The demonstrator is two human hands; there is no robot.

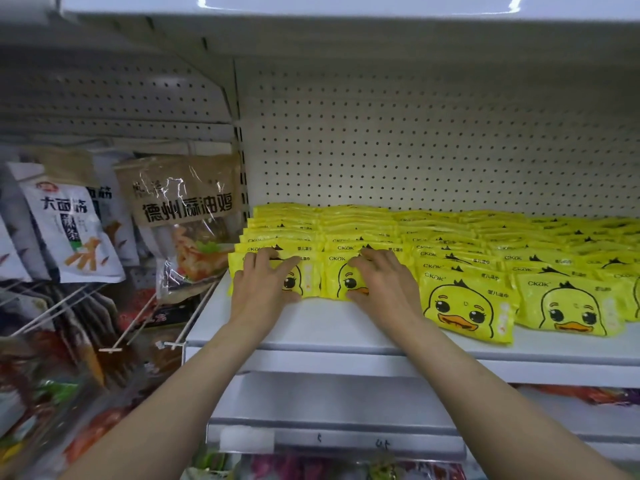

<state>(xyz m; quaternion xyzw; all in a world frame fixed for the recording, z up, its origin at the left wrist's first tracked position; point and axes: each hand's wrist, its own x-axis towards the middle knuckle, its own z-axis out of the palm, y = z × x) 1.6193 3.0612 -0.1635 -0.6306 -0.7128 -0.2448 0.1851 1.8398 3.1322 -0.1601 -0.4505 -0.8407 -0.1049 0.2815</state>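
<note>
Head view:

- Left hand (263, 282) lies on the first-row front pack (309, 284), at the shelf's left end. The fingers spread over the face up to its top edge, and the thumb is at its bottom edge.
- Right hand (381, 278) has the same pose on the second-row front pack (335, 282), just beside the first.
- Hold: each hand spans its pack top to bottom. The hands cover the contact, so we cannot tell whether that is a real pinch or a flat press.
- Why two hands: we read this as facing two rows at once, one hand per row so they move together and stay level.
- Both packs sit on the white shelf (311, 329), set back from its front edge with a bare strip in front.
- The third-row front pack (464, 306) and fourth-row front pack (571, 311) lie much nearer that edge, so the left pair is out of line. Our guess is they need to come forward.
- All rows are shingled and lean back towards the pegboard (415, 150). That props each pack on the one behind and keeps the duck face readable from the aisle.
- The first row runs along the shelf's left edge. Just past it, a brown snack bag (187, 216) hangs on a hook, close enough for a sideways slip to nudge it.
</note>
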